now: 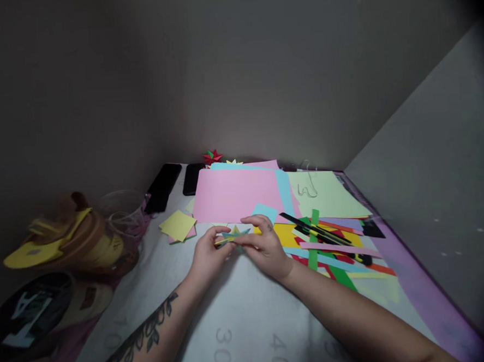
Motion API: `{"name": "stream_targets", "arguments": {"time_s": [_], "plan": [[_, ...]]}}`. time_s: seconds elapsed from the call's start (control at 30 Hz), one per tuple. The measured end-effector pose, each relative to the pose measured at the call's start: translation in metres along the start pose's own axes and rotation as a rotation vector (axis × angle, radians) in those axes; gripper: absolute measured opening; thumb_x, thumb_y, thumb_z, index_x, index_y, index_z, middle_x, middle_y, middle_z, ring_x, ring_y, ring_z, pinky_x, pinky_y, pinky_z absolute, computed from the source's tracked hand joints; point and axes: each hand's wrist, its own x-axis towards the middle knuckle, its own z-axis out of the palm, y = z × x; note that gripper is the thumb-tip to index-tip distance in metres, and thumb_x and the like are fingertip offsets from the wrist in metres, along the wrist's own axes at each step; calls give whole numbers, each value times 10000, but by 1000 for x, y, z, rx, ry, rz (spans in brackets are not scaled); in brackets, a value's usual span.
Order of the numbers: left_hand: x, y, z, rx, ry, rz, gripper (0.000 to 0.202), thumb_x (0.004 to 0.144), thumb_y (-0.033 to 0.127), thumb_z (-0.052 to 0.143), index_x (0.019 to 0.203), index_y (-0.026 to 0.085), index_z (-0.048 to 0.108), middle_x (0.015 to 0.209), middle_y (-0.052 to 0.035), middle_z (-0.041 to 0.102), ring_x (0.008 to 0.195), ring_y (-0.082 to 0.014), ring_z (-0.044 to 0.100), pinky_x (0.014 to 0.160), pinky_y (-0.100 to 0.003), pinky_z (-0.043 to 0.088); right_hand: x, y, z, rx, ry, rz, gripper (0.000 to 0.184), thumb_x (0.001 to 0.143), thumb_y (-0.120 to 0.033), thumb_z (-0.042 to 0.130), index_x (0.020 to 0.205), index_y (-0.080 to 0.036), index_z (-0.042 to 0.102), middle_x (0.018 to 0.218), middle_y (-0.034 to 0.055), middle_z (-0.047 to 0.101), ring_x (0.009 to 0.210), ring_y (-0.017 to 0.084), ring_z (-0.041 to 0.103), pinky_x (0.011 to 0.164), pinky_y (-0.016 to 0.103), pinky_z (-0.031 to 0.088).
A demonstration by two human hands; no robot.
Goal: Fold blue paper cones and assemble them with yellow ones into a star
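The person is working a small folded paper star (232, 236) of yellow and light blue between both hands, low over the pale worktop (242, 323). The left hand (209, 255) is pinching the star's left side, thumb and fingers pressed together on the paper. The right hand (266, 246) is arching over its right side, fingertips closing on the star's edge; its grip is hidden underneath, so how tightly it is clamping cannot be told.

Several points are already sticking out of the star, so the folding is looking well advanced, though the hands are covering too much of it to judge whether any strips are left loose. A finished red and green star (211, 156) is sitting at the far edge, beside a yellow star (234, 162) half hidden behind the pink sheet (238, 195). Coloured paper strips (332, 246) are lying in a heap just right of the hands, with yellow squares (178, 225) to the left and two dark phones (163, 187) further back.
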Motion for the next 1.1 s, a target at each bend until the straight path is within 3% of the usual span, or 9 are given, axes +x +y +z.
{"name": "stream_targets", "arguments": {"time_s": [0.2,0.37,0.5,0.77,0.97,1.1], "plan": [[-5,3,-1,213,58,155,206,713,149,592,917,177,598,808,0,684,739,-150,644,677,-237,472,2,0,2,23,-45,73,116,798,-138,585,856,-226,634,1096,77,548,1056,243,486,899,452,430],[-7,-3,-1,306,36,228,175,761,169,565,931,190,606,854,-13,691,786,-160,655,705,-245,487,4,-2,1,49,-60,94,132,852,-144,507,821,-214,614,1040,77,567,1024,227,495,883,421,424],[-9,-4,0,367,-2,287,170,791,165,543,945,200,604,880,-8,696,775,-144,647,699,-231,487,5,-4,4,84,-53,190,135,817,-123,508,721,-203,560,939,67,564,961,218,511,843,391,425],[-10,-2,-1,386,2,287,214,761,124,552,953,203,605,877,-4,709,763,-145,652,692,-230,477,3,-5,9,294,-8,383,151,722,-79,536,710,-213,467,848,24,578,876,191,552,796,346,441],[-6,-2,-1,272,42,167,239,731,152,593,966,192,591,774,3,697,692,-147,645,638,-232,466,4,-1,5,187,-22,291,80,798,-150,595,748,-212,606,992,59,615,990,209,556,878,392,435],[-4,0,-1,174,41,107,279,707,187,628,980,176,570,764,-11,686,677,-154,642,606,-234,466,1,4,4,42,9,84,91,820,-166,614,851,-237,662,1114,73,601,1047,228,522,891,429,442]]}}
